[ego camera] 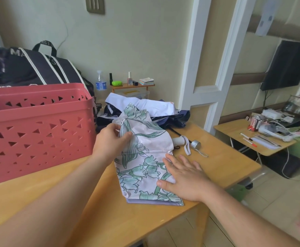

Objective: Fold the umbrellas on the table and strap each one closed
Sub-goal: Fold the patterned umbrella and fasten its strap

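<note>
A floral umbrella (142, 157), pale pink with green leaves, lies collapsed across the wooden table (217, 161). My left hand (110, 141) pinches a fold of its canopy near the middle. My right hand (183, 177) lies flat with straight fingers on the canopy's near end, pressing it to the table. Its white handle (178, 140) with a wrist loop pokes out to the right. Behind it lies a dark navy umbrella (172, 118) with a white panel (145, 104), its black shaft ending in a silver handle (195, 144).
A large red plastic basket (35, 125) stands on the table's left side, with a dark bag (30, 66) behind it. A small shelf (133, 85) with bottles sits by the wall. A second cluttered table (263, 134) stands to the right.
</note>
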### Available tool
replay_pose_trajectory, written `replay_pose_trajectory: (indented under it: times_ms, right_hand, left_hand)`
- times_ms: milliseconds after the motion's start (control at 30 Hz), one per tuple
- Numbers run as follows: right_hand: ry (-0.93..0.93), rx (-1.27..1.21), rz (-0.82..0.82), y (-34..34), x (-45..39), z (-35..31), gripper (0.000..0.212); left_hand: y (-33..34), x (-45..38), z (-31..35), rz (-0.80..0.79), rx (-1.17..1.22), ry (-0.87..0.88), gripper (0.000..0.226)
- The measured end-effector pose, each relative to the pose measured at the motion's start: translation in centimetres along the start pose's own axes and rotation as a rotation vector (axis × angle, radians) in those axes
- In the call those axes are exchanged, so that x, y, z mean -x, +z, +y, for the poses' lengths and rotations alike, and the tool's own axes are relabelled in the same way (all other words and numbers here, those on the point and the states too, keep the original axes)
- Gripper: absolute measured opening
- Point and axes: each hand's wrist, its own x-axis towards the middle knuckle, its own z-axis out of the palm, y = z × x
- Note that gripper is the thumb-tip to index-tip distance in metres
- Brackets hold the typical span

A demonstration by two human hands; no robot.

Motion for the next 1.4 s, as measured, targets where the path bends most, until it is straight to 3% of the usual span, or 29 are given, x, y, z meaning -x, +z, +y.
replay_pose_trajectory:
  times_ms: [133,300,400,467,533,700,800,1000,1133,1267,1400]
  right_hand:
    - [0.0,-0.006,0.007,0.0,0.0,0.0,0.098]
    - [-0.019,-0.056,0.086,0.2,0.0,0.2,0.102]
    - [-0.069,-0.264,0.304,0.2,0.8,0.2,0.097]
    - [-0.064,-0.521,0.56,-0.3,1.1,0.3,0.077]
    - [-0.05,-0.606,0.76,-1.2,1.0,0.2,0.054]
    - [-0.146,-0.667,0.903,-4.3,-0.3,-2.1,0.074]
    - [-0.253,-0.652,1.005,-4.8,-0.8,-2.9,0.051]
    - [-0.27,-0.628,1.029,-4.9,-0.3,-2.7,0.025]
    - [-0.211,-0.665,1.033,-5.1,-0.6,-2.1,0.009]
    - [-0.19,-0.734,0.988,-5.1,-1.1,-2.2,0.005]
    - [-0.288,-0.766,1.008,-5.2,-1.1,-2.6,0.013]
  left_hand:
    - [0.7,0.4,0.2,0.152,0.064,0.034,0.021]
    - [-0.2,2.0,0.8,0.151,0.39,0.03,0.016]
    - [-0.9,3.6,0.0,0.179,0.469,0.031,0.016]
    - [-1.3,4.7,-0.8,0.177,0.5,0.04,0.017]
    - [-1.4,5.4,-1.3,0.168,0.507,0.045,0.018]
    - [-1.6,6.5,-1.4,0.168,0.438,0.127,0.021]
    - [-2.1,6.9,-1.4,0.162,0.407,0.215,0.034]
    - [-2.5,7.6,-0.3,0.121,0.461,0.305,0.021]
    - [-2.4,7.3,-0.5,0.042,0.526,0.197,0.014]
    - [-2.2,6.9,-0.8,-0.038,0.754,0.052,0.015]
    - [-2.8,7.1,-0.2,-0.035,0.851,0.061,0.021]
